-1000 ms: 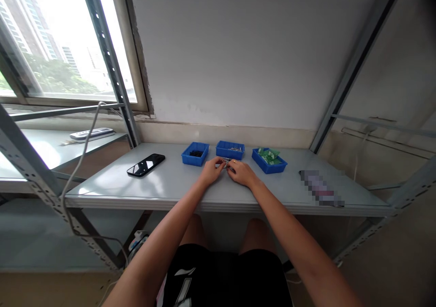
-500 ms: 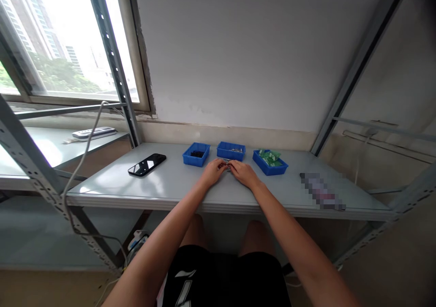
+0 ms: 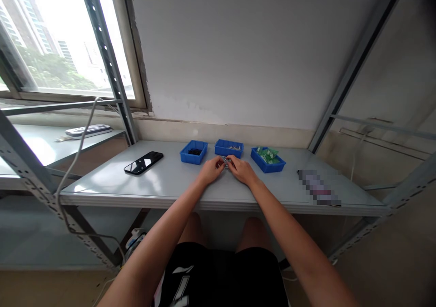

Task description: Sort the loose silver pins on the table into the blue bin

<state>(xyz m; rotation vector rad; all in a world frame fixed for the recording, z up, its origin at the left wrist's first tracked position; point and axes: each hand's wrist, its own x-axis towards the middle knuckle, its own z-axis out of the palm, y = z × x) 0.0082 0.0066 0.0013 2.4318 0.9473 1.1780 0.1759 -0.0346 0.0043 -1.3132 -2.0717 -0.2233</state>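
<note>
My left hand (image 3: 211, 170) and my right hand (image 3: 241, 169) rest together on the grey table (image 3: 170, 184), fingers pinched around a small metal part (image 3: 225, 162) held between them. The part is too small to name. Just beyond the hands stand three blue trays: the left tray (image 3: 194, 152) holds dark bits, the middle tray (image 3: 229, 148) holds small metal pieces, and the right tray (image 3: 267, 159) holds green circuit boards.
A black phone (image 3: 143, 162) lies on the table's left part. A blurred flat object (image 3: 318, 188) lies at the right. A white power strip (image 3: 87, 130) sits on the side shelf under the window. Metal rack posts stand at both table ends.
The hands stay pinched on the small part with only slight finger shifts. The view has drifted a little.
</note>
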